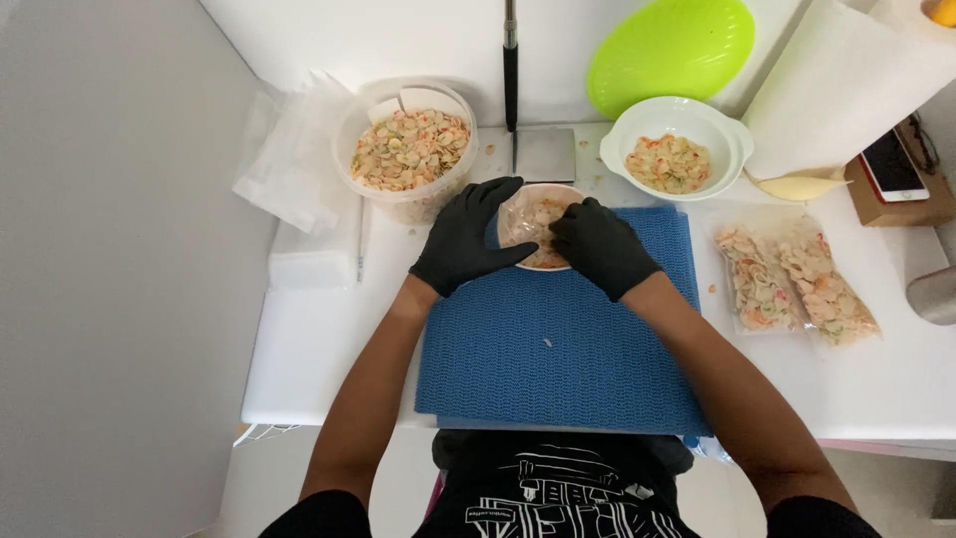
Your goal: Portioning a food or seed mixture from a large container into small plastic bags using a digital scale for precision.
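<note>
At the twelve o'clock edge of the blue mat [558, 369], a small clear bag [536, 221] of pale, orange-flecked shell-shaped pieces is gripped between both black-gloved hands. The left hand [466, 237] is laid at the bag's nine o'clock side with its fingers [498, 191] curled around the film, and the right hand [600, 246] is closed on the three o'clock side; whether the film is pinched tight or only cupped cannot be told. The bag is judged light, soft and crinkly, its loose contents free to shift and likely brittle, so it is best held by the film near the mouth rather than squeezed at the middle. The mat is ribbed and looks grippy on the white desk [319, 349]. At eleven o'clock a round clear tub [406, 149] of the same pieces is seen; at one o'clock stands a white bowl [679, 149], partly filled, with a lime green bowl [669, 42] beyond it. Two filled flat bags [795, 279] are laid at three o'clock.
</note>
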